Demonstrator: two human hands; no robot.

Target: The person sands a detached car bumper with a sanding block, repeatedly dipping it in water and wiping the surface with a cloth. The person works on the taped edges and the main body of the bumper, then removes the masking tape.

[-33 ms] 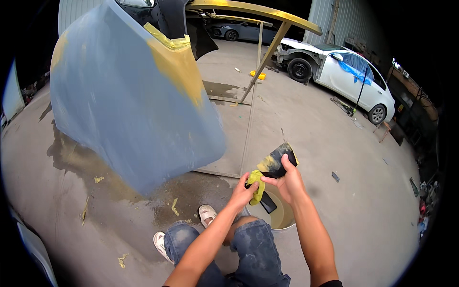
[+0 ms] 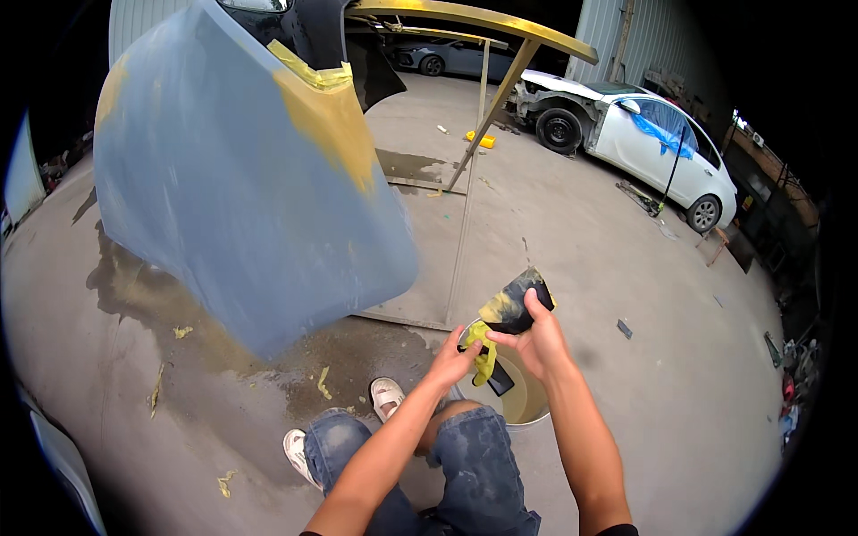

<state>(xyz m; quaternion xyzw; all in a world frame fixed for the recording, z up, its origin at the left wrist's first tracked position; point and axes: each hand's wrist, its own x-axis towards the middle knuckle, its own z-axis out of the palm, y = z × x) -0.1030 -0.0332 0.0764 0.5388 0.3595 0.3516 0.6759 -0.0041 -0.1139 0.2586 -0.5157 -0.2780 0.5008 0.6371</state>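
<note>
At the twelve o'clock side of the bucket [image 2: 534, 400], perhaps so drips could be caught, a black, yellow-smeared sheet [image 2: 511, 305] was gripped by the right hand [image 2: 534, 344] while a yellow-green cloth [image 2: 485, 366] was pinched by the left hand [image 2: 454, 361].

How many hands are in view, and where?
2: the left hand, pinching the crumpled yellow-green piece above the bucket; the right hand, holding the dark, yellow-smeared piece. No others show, though deep shadow could hide some.
</note>
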